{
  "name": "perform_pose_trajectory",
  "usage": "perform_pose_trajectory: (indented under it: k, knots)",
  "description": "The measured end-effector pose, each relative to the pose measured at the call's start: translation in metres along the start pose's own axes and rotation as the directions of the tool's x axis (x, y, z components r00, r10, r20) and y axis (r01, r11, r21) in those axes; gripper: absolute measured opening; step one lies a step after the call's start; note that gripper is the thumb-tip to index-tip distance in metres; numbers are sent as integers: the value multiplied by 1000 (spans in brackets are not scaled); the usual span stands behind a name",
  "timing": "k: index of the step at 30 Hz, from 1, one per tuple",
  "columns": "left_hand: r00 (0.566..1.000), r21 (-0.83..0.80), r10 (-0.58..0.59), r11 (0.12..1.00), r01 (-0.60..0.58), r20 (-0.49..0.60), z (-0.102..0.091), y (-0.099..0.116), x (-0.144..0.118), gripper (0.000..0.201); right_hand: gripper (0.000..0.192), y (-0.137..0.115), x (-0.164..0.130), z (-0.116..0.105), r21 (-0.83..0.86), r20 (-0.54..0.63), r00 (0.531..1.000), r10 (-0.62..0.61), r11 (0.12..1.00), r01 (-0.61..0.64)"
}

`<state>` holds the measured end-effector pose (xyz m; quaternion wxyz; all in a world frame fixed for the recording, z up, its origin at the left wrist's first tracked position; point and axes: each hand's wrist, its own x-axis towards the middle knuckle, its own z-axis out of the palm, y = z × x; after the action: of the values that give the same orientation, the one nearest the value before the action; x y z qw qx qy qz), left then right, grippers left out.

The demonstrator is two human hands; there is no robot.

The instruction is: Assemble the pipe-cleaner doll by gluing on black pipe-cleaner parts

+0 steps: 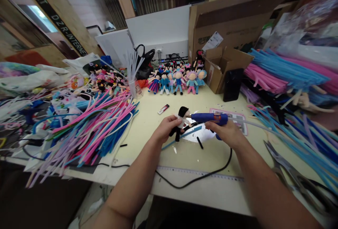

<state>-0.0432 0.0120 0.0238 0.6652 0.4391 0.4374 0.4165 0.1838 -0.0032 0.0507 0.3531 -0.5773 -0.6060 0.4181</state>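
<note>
Between the fingers of my left hand [169,127] is a small pipe-cleaner doll [183,112] with black hair, a white top and black legs. My right hand [229,133] is wrapped round a blue hot glue gun [208,117], its nozzle pointing left at the doll's head. Whether the nozzle touches the doll I cannot tell. A clear glue stick [239,120] sticks out of the gun's back end. Below the hands lie a blue pipe cleaner [188,132] and a short black piece [200,142].
Pipe cleaners [111,123] heap at the left, with more bundles [287,70] at the right. Finished dolls [178,81] stand at the back beside a cardboard box [227,63]. Scissors [287,169] lie at right, a lighter [163,109] mid-table. A black cord [182,187] loops along the front.
</note>
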Motion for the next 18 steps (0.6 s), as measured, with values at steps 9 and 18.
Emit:
perform_pose_trajectory:
  k: [9,18]
  knots:
    - [1000,-8,-7,1000,7,-16,3,2,-2,38,30,9,5,1,-20,8,1000,-5,1000,5]
    - [1000,-9,-8,1000,7,-16,4,3,-2,36,29,9,4,2,-18,12,1000,5,1000,-5]
